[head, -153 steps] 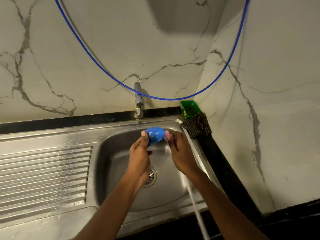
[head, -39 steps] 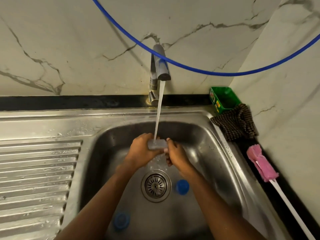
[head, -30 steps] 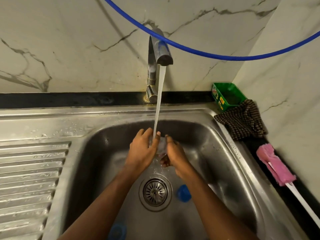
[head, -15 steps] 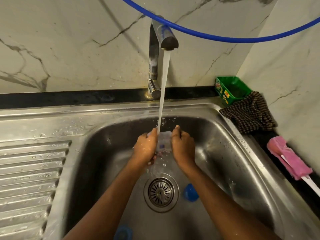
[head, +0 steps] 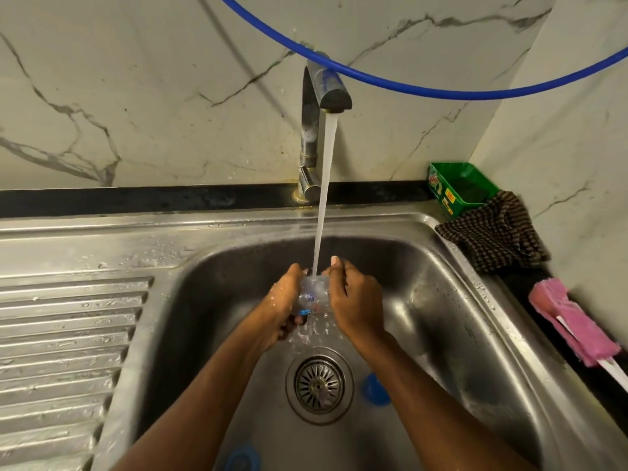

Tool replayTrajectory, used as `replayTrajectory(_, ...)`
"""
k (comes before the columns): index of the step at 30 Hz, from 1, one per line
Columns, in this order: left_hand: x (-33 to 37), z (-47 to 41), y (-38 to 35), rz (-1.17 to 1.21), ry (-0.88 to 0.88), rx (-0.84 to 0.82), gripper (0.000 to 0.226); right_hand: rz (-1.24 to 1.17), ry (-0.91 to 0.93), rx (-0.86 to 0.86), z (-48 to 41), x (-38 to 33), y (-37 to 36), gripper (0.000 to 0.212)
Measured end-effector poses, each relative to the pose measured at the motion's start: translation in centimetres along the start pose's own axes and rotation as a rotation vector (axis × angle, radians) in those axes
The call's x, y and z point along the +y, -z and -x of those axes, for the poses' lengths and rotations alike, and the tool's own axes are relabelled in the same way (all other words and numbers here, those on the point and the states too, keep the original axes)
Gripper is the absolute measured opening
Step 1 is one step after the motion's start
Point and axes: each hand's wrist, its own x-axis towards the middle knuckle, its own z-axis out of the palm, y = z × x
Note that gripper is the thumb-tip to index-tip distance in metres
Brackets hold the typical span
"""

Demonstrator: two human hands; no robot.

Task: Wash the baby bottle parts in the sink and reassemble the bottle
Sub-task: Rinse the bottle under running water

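A clear plastic bottle body [head: 313,294] with small printed marks sits upright under the running tap [head: 326,86], the stream falling into its mouth. My left hand [head: 283,300] grips its left side and my right hand [head: 353,300] grips its right side, over the steel sink [head: 441,300]. Two blue bottle parts lie on the sink floor: one [head: 373,389] right of the drain [head: 319,385], another [head: 243,458] at the near edge, partly cut off.
A pink sponge brush with a white handle [head: 571,328] lies on the black counter at the right. A checked cloth [head: 492,232] and a green soap tub [head: 458,188] sit in the back corner. A ribbed drainboard [head: 64,351] lies left. A blue hose [head: 407,86] hangs overhead.
The blue cap and the pink brush that my hands held are put down. The tap runs, and both hands keep turning the clear bottle under the stream; the view has moved closer.
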Motion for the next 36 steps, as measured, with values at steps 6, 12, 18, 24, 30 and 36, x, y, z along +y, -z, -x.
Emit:
replayTrajectory(6, -1.3, -0.6, 0.0, -0.262, -0.389, 0.504, 0.045, 0.008, 0.040, -0.195, 0.0, -1.4, -0.2, 0.033)
replayTrajectory(12, -1.9, 0.4, 0.2, -0.536, -0.675, 0.555, 0.043, -0.141, -0.660, -0.622, -2.1, -2.7, 1.1, 0.047)
replayTrajectory(18, -1.1, -0.2, -0.6, -0.157, -0.480, 0.528, 0.045, 0.043, -0.012, -0.167, -1.0, -2.9, 0.7, 0.032)
replayTrajectory(24, -2.5, -0.5, 0.5, -0.357, -0.897, 0.458, 0.036, -0.129, -0.342, -0.347, -1.8, -3.4, 1.3, 0.046)
replayTrajectory(30, -0.1, 1.3, 2.1, 0.083, -0.114, -0.105, 0.064, -0.001, 0.407, -0.085, -0.1, -2.0, 0.0, 0.028)
replayTrajectory(36, -1.8, -0.4, 1.0, -0.433, -0.721, 0.395, 0.044, -0.175, -0.420, -0.441, -1.6, -3.1, 1.0, 0.038)
